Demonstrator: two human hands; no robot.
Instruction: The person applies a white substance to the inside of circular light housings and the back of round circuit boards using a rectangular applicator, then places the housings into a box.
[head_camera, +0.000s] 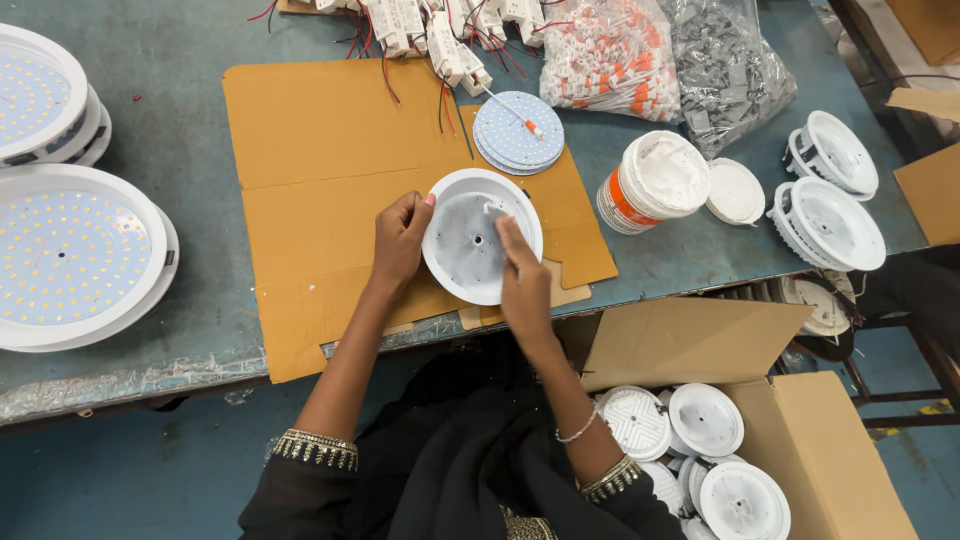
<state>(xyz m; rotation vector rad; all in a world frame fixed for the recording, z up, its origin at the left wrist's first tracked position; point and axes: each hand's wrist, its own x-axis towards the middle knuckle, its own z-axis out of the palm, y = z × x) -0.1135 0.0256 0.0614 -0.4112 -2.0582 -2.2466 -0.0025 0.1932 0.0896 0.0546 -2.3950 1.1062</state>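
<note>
A round white lamp housing (470, 240) is gripped at its rim by the left hand (399, 240); the right hand's (523, 280) extended fingers (510, 238) are pressed inside it.

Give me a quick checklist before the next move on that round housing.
1. Left hand steadies the housing at its rim: ok.
2. Right hand finger inside the dish, spreading white paste: ok.
3. Paste tub open, lid beside it: ok.
4. LED disc stack behind the housing: ok.
5. Paste coverage even: cannot tell.
6. Housing rests on the cardboard sheet: ok.
</note>
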